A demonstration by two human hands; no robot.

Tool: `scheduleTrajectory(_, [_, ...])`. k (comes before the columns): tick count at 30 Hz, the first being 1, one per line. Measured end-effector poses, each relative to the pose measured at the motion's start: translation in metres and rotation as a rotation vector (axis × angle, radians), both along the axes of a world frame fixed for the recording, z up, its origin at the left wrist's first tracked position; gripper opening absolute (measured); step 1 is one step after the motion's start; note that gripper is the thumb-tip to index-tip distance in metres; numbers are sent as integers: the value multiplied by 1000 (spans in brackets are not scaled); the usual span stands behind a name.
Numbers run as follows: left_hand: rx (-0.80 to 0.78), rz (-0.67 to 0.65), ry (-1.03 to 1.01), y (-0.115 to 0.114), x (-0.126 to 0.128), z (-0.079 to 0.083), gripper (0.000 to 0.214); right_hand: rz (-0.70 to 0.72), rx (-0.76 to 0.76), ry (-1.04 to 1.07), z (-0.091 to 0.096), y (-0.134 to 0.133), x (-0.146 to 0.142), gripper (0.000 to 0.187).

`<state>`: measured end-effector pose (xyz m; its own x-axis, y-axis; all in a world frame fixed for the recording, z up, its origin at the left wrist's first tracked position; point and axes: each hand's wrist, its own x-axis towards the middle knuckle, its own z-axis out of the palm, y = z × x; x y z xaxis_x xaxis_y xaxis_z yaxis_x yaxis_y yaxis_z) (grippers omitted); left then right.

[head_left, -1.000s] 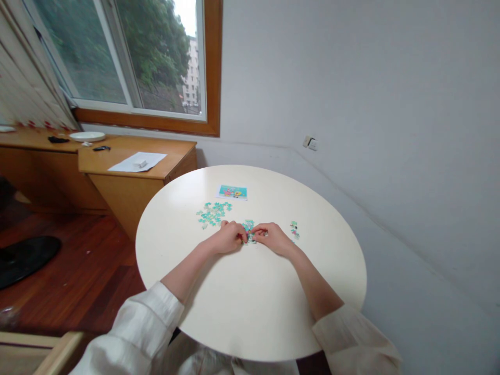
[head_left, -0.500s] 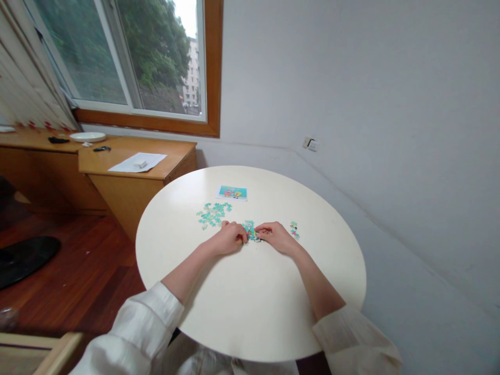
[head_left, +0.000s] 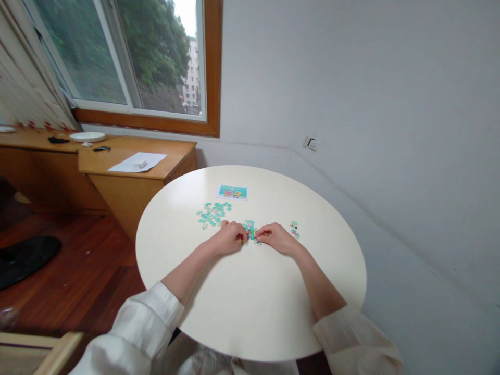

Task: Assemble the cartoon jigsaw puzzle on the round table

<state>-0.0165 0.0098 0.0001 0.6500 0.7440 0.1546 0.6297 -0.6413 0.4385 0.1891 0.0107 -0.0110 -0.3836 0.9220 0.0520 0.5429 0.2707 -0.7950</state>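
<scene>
Flanking puzzle pieces [head_left: 249, 226] — left hand [head_left: 232, 238] (curled), right hand [head_left: 275, 237] angled inward.

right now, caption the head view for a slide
Left hand and right hand at a partly joined jigsaw on a pale table.

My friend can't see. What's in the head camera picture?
A person's left hand and right hand touch a small cluster of jigsaw pieces on a round, pale table. More pieces lie to either side, with a colourful picture card farther back.
</scene>
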Motion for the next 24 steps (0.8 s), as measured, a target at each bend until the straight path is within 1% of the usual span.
scheduleTrajectory(8, [-3, -2, -5, 0, 0, 1, 32, 6, -9, -42, 5, -3, 0, 14])
scheduleTrajectory(17, [-13, 7, 5, 0, 0, 2, 31, 11, -14, -48, 5, -3, 0, 15])
scheduleTrajectory(24, [-1, 4, -9, 1, 1, -1, 32, 27, 18, -42, 4, -3, -2, 16])
